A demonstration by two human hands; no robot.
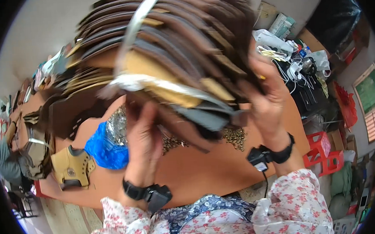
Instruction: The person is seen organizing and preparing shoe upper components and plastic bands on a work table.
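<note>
A thick bundle of brown, black and tan leather pieces (187, 48) is lifted above the table, tied with a white strip (138, 23). My left hand (143, 134) grips its near lower edge, with the thumb up against the pieces and the other fingers partly hidden. My right hand (269, 105) is wrapped round the bundle's right side; some of its fingers are out of sight behind the leather. The bundle is blurred and covers much of the table's middle. Partly hidden below it lie many small brass-coloured metal bits (236, 139), perhaps eyelets or rivets.
On the orange-brown table (204, 176) a blue plastic bag (105, 145) stands beside my left hand, near a tan leather piece (72, 167). Further stacks of leather (37, 147) line the left, near another person's sleeve (10, 160). Cables and bags crowd a dark surface (308, 94) at right, above red stools (322, 149).
</note>
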